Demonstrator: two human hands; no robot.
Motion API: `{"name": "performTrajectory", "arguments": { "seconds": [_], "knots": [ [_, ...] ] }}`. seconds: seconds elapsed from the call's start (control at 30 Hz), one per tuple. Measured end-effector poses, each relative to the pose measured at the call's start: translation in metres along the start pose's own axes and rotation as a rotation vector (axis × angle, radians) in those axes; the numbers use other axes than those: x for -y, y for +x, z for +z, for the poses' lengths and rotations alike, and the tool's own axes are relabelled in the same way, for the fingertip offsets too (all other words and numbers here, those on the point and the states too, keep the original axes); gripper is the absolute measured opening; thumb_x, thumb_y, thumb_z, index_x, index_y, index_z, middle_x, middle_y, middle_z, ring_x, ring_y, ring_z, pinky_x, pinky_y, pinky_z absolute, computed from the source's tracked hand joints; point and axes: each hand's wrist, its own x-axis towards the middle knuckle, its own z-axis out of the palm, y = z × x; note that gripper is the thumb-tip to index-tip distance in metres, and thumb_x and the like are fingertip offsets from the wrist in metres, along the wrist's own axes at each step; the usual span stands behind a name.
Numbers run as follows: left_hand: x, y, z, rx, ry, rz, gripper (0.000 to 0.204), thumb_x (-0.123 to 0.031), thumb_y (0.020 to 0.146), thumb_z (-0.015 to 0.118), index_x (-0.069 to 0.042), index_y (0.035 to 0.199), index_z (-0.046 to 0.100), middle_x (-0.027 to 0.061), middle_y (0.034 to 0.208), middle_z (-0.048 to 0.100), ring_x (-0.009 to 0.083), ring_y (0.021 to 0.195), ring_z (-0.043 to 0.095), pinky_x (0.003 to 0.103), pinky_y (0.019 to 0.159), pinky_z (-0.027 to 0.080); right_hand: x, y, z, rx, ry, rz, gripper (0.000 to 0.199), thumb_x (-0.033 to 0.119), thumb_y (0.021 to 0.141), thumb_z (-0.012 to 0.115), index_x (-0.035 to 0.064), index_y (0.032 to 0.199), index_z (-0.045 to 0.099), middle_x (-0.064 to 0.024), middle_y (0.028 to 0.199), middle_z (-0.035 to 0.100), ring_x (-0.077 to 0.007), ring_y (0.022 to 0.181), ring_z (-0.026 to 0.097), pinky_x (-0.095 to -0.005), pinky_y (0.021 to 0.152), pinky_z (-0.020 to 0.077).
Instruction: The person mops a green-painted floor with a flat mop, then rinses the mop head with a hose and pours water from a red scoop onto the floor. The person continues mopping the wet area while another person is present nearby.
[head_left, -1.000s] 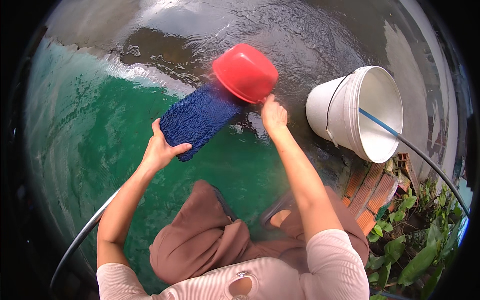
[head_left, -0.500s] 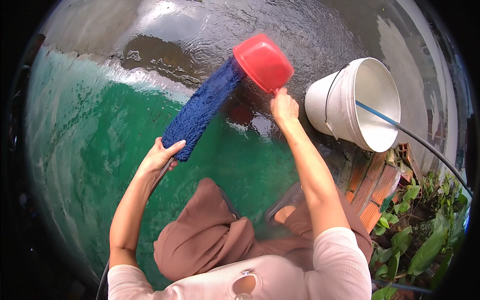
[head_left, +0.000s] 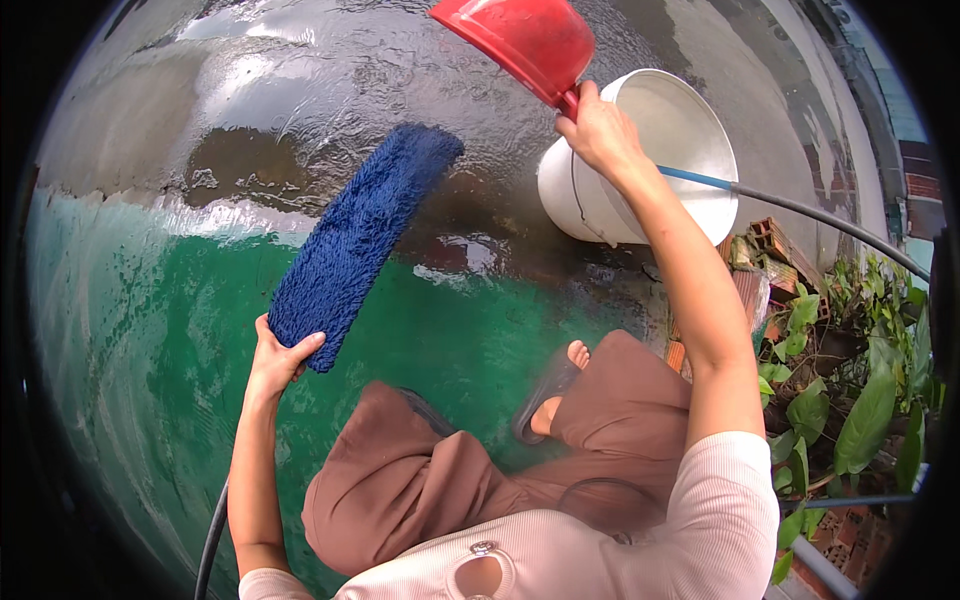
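My left hand [head_left: 280, 358] grips the near end of a shaggy blue mop head [head_left: 358, 245], thumb on top of the fibres. The mop head slants up and away from me over the wet ground. In my right hand [head_left: 605, 132] is the handle of a red plastic water dipper [head_left: 528, 42], held up at the far side, its top cut off by the picture's edge. Close beside that hand a white bucket [head_left: 572, 195] leans toward the right, with a blue-ended hose [head_left: 835, 220] lying across its mouth.
Green wet floor [head_left: 450, 320] lies under me, meeting grey wet concrete [head_left: 330, 60] farther off. Broken bricks [head_left: 770, 245] and leafy plants [head_left: 850, 400] border the right. My bent knees in brown trousers [head_left: 400, 490] are in front. A dark hose [head_left: 212, 545] runs at lower left.
The dipper has moved up and away from the mop head's far end. My left hand and the mop head have shifted left and lower. The bucket appears farther left as the view has turned.
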Motion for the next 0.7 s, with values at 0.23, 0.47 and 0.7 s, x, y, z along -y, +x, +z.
{"name": "performTrajectory", "arguments": {
  "seconds": [0.23,0.47,0.7],
  "knots": [
    [-0.023,0.002,0.032,-0.100,0.141,0.026,0.077,-0.029,0.064,0.078,0.003,0.111,0.027,0.0063,0.069,0.051,0.0087,0.041,0.043,0.022,0.033,0.033,-0.111,-0.056,-0.166,0.239,-0.364,0.268,0.025,0.022,0.071,0.057,0.0036,0.089,0.060,-0.0163,0.086,0.063,-0.0308,0.085,0.061,-0.0398,0.074,0.0467],
    [-0.057,-0.009,0.060,-0.152,0.236,-0.020,0.079,-0.030,0.065,0.077,0.005,0.114,0.027,0.0078,0.070,0.052,0.0096,0.040,0.044,0.023,0.032,0.033,-0.193,-0.009,0.026,0.573,-0.734,-0.193,0.016,0.015,0.073,0.055,0.0031,0.078,0.065,-0.0163,0.081,0.065,-0.0247,0.079,0.065,-0.0348,0.066,0.0505],
    [-0.082,-0.028,0.077,-0.213,0.288,-0.023,0.078,-0.026,0.065,0.077,0.005,0.115,0.026,0.0082,0.070,0.052,0.0096,0.039,0.043,0.023,0.032,0.033,-0.264,-0.042,0.116,0.151,-0.762,-0.161,0.019,0.015,0.080,0.050,0.0068,0.097,0.046,-0.0097,0.090,0.058,-0.0273,0.072,0.064,-0.0373,0.061,0.0497]
  ]
}}
